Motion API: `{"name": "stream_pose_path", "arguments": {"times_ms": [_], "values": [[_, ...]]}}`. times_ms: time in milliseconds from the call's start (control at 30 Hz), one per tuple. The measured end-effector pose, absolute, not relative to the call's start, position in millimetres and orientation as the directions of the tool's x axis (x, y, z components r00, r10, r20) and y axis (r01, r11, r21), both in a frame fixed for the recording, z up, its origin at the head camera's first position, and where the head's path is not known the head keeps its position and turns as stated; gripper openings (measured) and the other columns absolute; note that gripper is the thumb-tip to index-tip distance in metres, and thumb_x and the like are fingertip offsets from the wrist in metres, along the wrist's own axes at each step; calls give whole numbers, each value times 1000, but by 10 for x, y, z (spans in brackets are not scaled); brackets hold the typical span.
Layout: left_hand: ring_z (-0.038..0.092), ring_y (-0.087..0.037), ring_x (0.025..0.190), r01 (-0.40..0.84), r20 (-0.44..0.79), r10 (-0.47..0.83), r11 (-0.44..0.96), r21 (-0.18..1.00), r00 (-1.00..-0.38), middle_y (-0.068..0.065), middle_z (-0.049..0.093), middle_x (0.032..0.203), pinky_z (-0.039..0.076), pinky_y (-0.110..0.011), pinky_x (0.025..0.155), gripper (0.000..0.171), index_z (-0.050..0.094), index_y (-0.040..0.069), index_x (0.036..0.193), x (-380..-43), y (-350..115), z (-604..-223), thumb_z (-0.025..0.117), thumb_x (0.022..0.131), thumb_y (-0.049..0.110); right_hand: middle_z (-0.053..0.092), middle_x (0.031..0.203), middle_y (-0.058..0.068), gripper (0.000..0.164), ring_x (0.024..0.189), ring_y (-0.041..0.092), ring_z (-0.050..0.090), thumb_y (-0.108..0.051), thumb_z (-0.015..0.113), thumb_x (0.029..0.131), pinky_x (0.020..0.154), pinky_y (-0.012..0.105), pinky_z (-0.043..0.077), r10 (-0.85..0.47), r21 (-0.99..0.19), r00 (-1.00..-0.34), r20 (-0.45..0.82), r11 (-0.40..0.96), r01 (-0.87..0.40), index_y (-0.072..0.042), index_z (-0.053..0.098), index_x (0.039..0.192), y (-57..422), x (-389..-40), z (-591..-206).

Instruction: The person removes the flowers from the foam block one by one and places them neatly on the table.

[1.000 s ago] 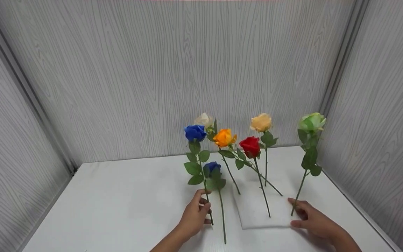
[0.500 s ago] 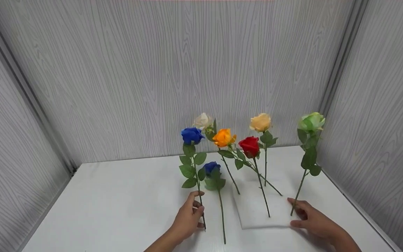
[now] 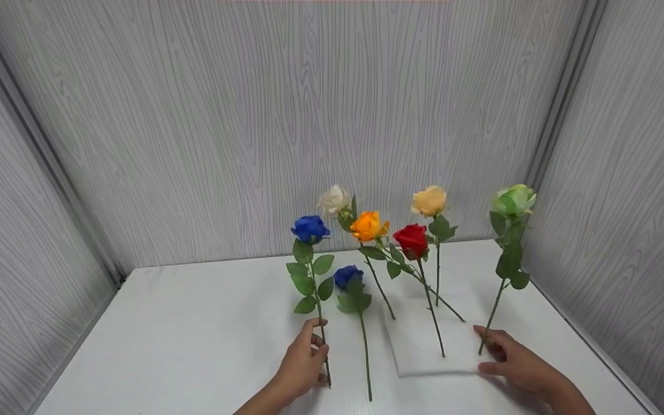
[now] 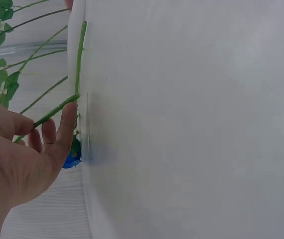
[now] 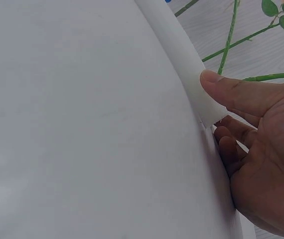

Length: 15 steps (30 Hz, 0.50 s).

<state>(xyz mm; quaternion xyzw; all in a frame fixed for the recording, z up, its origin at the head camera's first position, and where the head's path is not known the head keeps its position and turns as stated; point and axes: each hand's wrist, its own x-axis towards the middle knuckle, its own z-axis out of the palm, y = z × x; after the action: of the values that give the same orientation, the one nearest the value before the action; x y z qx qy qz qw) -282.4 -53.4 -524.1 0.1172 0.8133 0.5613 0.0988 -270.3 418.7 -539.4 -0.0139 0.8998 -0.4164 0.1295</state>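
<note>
My left hand (image 3: 300,360) grips a blue rose (image 3: 310,229) low on its stem, flower up and tipped slightly left. Just right of it, a second blue rose (image 3: 349,278) lies on the table. My right hand (image 3: 516,363) holds the right end of a white slab (image 3: 418,360), thumb at its front corner; its other fingers are partly hidden. Stems rise from the slab: a red rose (image 3: 411,241), an orange rose (image 3: 369,226), a peach rose (image 3: 429,201), a whitish rose (image 3: 335,199) and, beside my right hand, a green rose (image 3: 514,200).
The white table (image 3: 182,328) is bounded by a grey wood-grain back panel (image 3: 286,115), a left side panel (image 3: 15,230) and a right side panel (image 3: 626,202). The stems of the whitish and red roses cross.
My left hand has drawn the blue rose leftward and a little toward me, away from the lying blue rose. My right hand and the roses in the slab stay put.
</note>
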Motion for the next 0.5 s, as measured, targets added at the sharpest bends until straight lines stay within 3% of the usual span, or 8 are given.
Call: {"name": "stream_pose_path", "arguments": {"times_ms": [367,500], "values": [[67,-19,89,-8,-130,268,412,911,-955,-12,59,116,65,-33,59,56,36,9,159,-2839,-592,-5257,59,108,8,51,152,20,93,139,40,53,-32,86,93,114,52,47,-163,-736,-971,-175,676,19,-9,37,168,4210,-2675,-5398],[66,-20,88,-38,-165,266,425,904,-950,-13,61,118,66,-33,61,56,36,9,158,-2834,-602,-5251,59,107,8,51,152,20,93,139,40,53,-32,86,94,114,54,47,-160,-735,-969,-187,677,30,-9,36,168,4212,-2687,-5396]]}}
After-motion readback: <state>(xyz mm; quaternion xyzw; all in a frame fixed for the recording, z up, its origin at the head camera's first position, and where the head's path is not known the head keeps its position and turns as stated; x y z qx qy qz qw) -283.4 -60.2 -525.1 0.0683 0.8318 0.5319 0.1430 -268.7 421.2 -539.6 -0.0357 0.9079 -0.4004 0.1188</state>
